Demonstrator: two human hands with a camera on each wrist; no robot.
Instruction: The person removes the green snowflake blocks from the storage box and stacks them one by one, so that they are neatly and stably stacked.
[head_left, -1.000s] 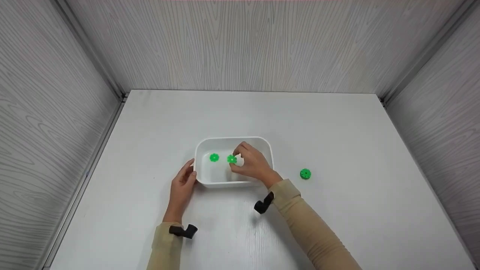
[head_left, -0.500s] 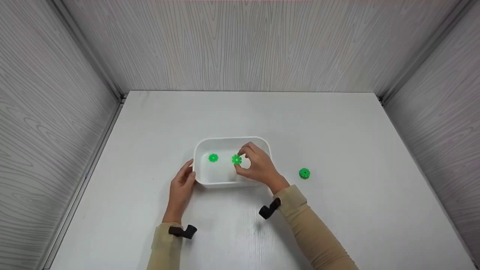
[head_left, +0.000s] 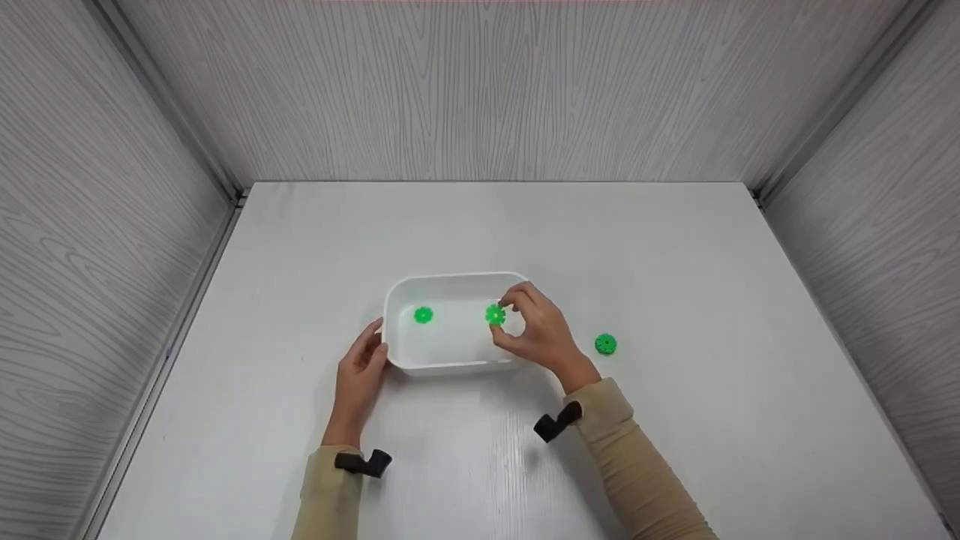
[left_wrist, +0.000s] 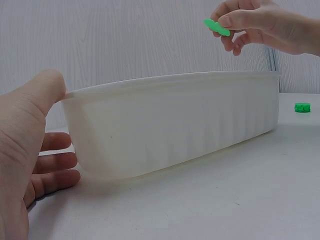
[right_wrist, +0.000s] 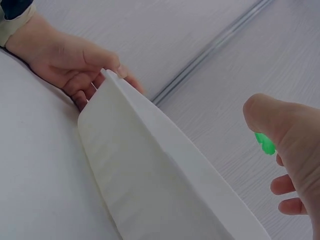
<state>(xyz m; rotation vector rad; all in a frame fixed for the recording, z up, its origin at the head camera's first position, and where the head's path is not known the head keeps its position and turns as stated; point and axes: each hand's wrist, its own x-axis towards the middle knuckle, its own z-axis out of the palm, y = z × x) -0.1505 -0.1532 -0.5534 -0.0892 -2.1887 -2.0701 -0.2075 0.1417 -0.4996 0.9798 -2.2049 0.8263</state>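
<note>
In the head view my right hand (head_left: pixel 544 330) pinches a green notched plastic disc (head_left: pixel 495 314), flower-shaped, between thumb and finger. The left wrist view shows that disc (left_wrist: pixel 217 27) held above the rim of a white plastic box (left_wrist: pixel 175 120). Another green flower-shaped disc (head_left: pixel 423 315) lies inside the box, toward its left end. At that end my left hand (head_left: pixel 360 382) rests against the outside, thumb right at the rim and relaxed fingers beside the wall. From the right wrist, the pinched disc (right_wrist: pixel 266 144) shows partly behind the thumb.
A small stack of green notched discs (head_left: pixel 606 344) sits on the white table (head_left: pixel 675 255), right of the box and near the right wrist. Grey wood-grain panels (head_left: pixel 480 90) stand at the back and both sides.
My right hand has moved rightward with the pinched disc, from the middle of the box toward its right end. My left hand stays at the left end.
</note>
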